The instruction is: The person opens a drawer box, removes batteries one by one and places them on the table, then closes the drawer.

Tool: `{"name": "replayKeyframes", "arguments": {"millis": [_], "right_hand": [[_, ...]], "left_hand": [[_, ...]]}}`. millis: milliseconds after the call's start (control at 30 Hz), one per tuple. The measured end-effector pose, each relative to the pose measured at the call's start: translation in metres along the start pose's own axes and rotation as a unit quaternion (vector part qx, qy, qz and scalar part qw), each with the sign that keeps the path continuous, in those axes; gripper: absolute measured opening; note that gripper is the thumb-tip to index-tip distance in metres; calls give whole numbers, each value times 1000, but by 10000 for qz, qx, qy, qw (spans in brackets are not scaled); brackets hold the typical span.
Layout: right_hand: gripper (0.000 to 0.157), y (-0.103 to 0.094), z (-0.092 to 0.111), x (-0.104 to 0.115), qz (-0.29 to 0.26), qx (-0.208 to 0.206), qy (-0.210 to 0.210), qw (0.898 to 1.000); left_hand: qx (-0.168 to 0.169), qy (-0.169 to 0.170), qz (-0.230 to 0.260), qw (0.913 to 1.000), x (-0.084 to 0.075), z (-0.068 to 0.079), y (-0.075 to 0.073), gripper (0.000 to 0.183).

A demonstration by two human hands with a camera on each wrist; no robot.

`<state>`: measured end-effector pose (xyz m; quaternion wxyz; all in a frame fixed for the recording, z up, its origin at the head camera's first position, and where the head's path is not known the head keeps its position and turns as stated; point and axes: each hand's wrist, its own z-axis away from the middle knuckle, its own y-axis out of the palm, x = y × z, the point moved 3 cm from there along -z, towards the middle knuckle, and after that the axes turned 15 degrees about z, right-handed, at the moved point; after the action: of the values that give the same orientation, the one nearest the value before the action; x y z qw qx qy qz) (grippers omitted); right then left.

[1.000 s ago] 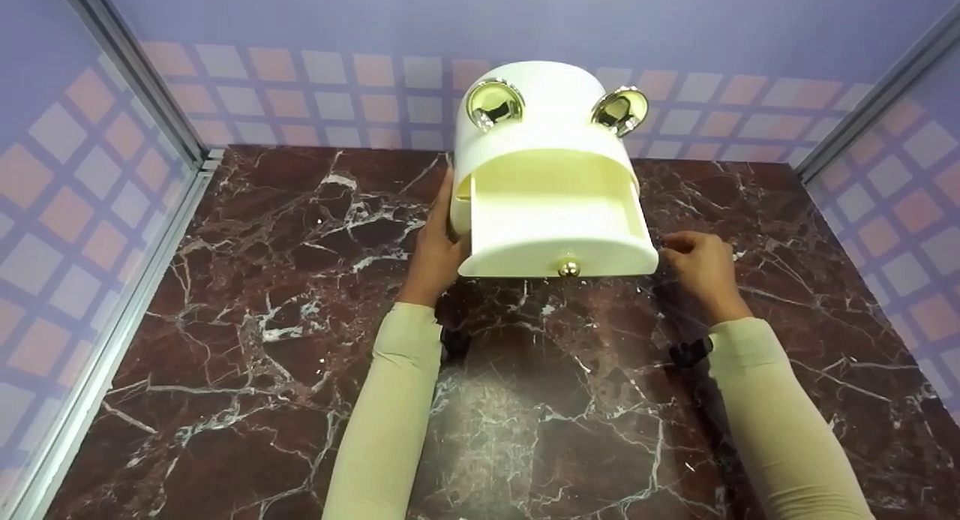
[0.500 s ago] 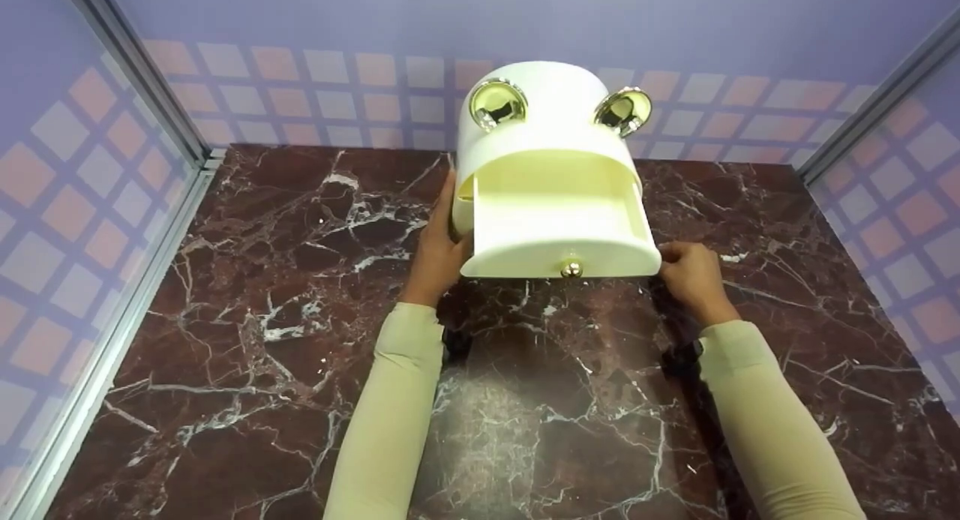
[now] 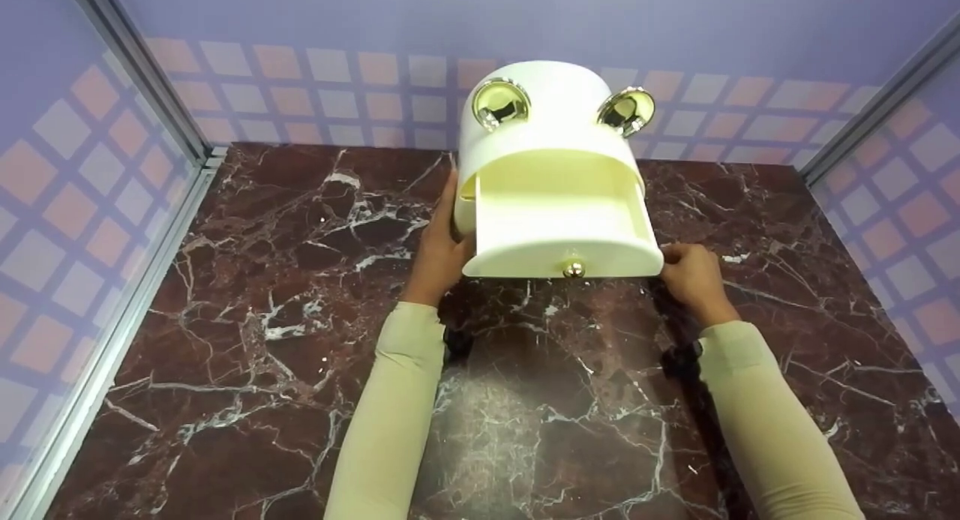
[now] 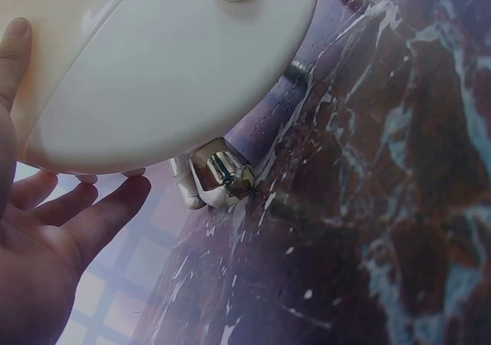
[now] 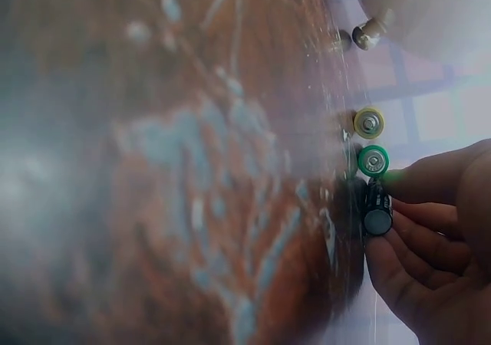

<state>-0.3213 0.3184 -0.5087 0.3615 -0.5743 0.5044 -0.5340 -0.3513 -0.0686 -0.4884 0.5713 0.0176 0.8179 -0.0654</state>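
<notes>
A white drawer box [image 3: 555,92] stands in the middle on shiny metal feet [image 4: 222,176]. Its drawer [image 3: 562,220] is pulled out and bears a gold ball knob [image 3: 574,269]. My left hand [image 3: 436,253] lies along the box's left side, fingers extended and fingertips at its edge in the left wrist view. At the drawer's front right corner is my right hand [image 3: 691,276], its fingertips hidden there from the head view. The right wrist view shows it pinching a dark battery [image 5: 377,213] between thumb and fingers. A green-ringed battery [image 5: 374,161] and a yellow-ringed battery [image 5: 369,122] are right beside it.
Two round gold ears [image 3: 501,103] stick up from the box's top. Beneath everything is a dark red marble-patterned tabletop [image 3: 262,400]. A lilac wall [image 3: 315,17] with checks closes off the back, and metal-framed panels [image 3: 45,227] stand at both sides.
My right hand has shifted a little left, up to the drawer's front right corner, and its fingers are now partly behind it. My left hand and the drawer box look the same.
</notes>
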Motion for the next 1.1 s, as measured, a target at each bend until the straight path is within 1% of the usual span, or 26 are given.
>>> {"name": "replayKeyframes", "arguments": {"millis": [167, 600, 867, 967, 1100], "right_hand": [[29, -1, 0, 0, -42, 18, 6, 10000], [30, -1, 0, -1, -91, -7, 107, 9999], [32, -2, 4, -3, -262, 14, 209, 9994], [31, -5, 8, -4, -354, -34, 243, 9991], [28, -13, 13, -3, -432, -250, 257, 9984]], "left_hand": [[49, -18, 58, 10000, 1, 0, 0, 91], [27, -51, 110, 9999, 1, 0, 0, 93], [12, -105, 138, 9998, 1, 1, 0, 92], [32, -85, 153, 9998, 1, 1, 1, 91], [42, 67, 140, 9999, 1, 0, 0, 88]]}}
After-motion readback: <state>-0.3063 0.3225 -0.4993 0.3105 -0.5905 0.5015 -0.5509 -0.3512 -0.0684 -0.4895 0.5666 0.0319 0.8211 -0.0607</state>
